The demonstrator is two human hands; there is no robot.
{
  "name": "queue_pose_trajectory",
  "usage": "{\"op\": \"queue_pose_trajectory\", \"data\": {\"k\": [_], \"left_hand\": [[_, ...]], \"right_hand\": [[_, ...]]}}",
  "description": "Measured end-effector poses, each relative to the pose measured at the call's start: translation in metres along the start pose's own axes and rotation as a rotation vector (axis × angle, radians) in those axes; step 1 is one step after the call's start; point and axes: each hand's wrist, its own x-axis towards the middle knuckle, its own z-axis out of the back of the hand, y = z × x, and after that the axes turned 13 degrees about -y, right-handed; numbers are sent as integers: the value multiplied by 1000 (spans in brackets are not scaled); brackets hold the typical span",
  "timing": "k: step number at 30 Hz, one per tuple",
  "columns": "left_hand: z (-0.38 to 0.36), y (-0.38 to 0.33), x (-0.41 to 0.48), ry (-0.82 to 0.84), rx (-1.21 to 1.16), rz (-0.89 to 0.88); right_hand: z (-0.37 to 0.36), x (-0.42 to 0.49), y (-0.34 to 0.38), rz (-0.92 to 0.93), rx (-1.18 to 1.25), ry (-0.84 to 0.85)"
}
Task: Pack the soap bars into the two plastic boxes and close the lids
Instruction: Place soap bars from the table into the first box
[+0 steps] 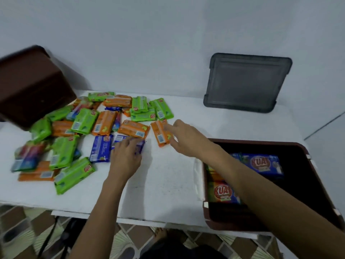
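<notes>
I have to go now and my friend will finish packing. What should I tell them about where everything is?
Left hand: resting on a blue soap bar, grip unclear.
Right hand: open, reaching at an orange soap bar.
Open box on the right: a few bars inside.
Second box: tipped over, far left.
Grey lid: leaning on the wall.
Left to do: pack the pile of soap bars, close both lids.

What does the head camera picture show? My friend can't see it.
Two hands reach over a white table: the left hand rests on a blue soap bar, the right hand touches an orange soap bar. Many soap bars lie scattered, and a brown box holds a few.
</notes>
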Motion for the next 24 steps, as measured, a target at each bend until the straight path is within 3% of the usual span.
{"op": "queue_pose_trajectory", "data": {"k": [5, 8, 13, 16, 18, 21, 24], "left_hand": [[3, 58, 31, 222, 125, -98], [4, 73, 43, 284, 144, -173], [4, 78, 56, 302, 105, -242], [4, 75, 57, 360, 106, -251], [6, 67, 50, 313, 40, -251], [20, 43, 38, 184, -224, -200], [39, 6, 26, 67, -585, -104]], "right_hand": [[-49, 52, 0, -64, -164, 529], [-53, 63, 4, -37, -268, 588], [-56, 68, 1, 19, -249, 462], [-49, 65, -3, -27, -111, 198], [-34, 60, -4, -37, -33, 19], [0, 39, -4, -79, 160, -183], [34, -3, -8, -225, 362, -281]]}}
